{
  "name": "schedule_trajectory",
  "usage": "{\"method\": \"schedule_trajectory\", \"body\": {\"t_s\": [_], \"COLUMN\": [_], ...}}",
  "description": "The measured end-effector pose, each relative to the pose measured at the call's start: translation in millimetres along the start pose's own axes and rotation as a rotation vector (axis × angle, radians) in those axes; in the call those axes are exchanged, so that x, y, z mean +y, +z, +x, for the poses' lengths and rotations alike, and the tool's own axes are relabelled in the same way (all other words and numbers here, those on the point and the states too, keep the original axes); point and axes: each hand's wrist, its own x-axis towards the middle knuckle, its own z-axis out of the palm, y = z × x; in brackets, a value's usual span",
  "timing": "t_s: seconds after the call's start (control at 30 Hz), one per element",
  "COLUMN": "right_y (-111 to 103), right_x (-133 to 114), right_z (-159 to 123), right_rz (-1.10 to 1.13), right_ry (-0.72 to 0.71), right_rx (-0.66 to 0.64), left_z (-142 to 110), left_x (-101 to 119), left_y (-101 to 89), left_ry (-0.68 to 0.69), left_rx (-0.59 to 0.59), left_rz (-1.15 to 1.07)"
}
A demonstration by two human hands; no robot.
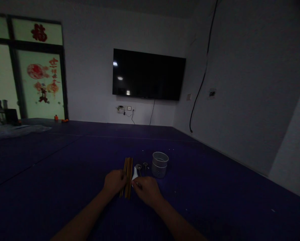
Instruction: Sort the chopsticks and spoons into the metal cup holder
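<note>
A loose row of brown chopsticks (128,167) lies lengthwise on the dark blue surface in front of me. From the left, my left hand (115,181) has its fingers curled round the outer chopsticks. On the other side, my right hand (148,190) is closed, thumb and fingertips at the lower end of a white spoon (135,173) beside the chopsticks. Two metal utensils lie just right of that: one with a round head (138,166) and a smaller one (145,165), their lower parts partly hidden by my right hand. An upright metal utensil holder (160,165) with small holes stands farther right.
The wide blue surface (89,150) reaches to the walls, with small white scraps here and there. A black cable (197,97) hangs down the right wall. Clear plastic sheeting (16,131) lies at the far left. A television (148,74) hangs on the back wall.
</note>
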Motion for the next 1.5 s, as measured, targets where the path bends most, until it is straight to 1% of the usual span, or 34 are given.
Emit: {"method": "schedule_trajectory", "body": {"t_s": [0.2,0.43,0.6,0.83,1.1,1.5], "right_y": [-3.3,-2.5,-4.5,-3.9,-0.8,-2.6], "right_x": [-3.9,-6.8,-9.7,-9.5,-5.2,-6.2], "right_z": [-0.8,0.1,1.5,1.8,2.9,2.0], "right_rz": [-0.004,-0.008,-0.009,-0.015,0.012,-0.005], "right_ry": [-0.015,-0.072,-0.068,-0.075,-0.030,-0.041], "right_rx": [-0.018,-0.141,-0.190,-0.174,-0.168,-0.205], "left_z": [0.7,1.9,1.8,2.1,2.1,2.4], "left_x": [-0.6,-3.0,-5.1,-5.0,-4.2,-2.4], "left_y": [-0.9,0.6,1.3,0.9,0.6,1.1], "left_ry": [0.001,-0.011,-0.017,-0.022,-0.022,-0.009], "left_rx": [-0.021,-0.038,-0.028,-0.039,-0.052,-0.042], "left_rz": [-0.020,-0.004,0.002,0.002,-0.001,0.004]}}
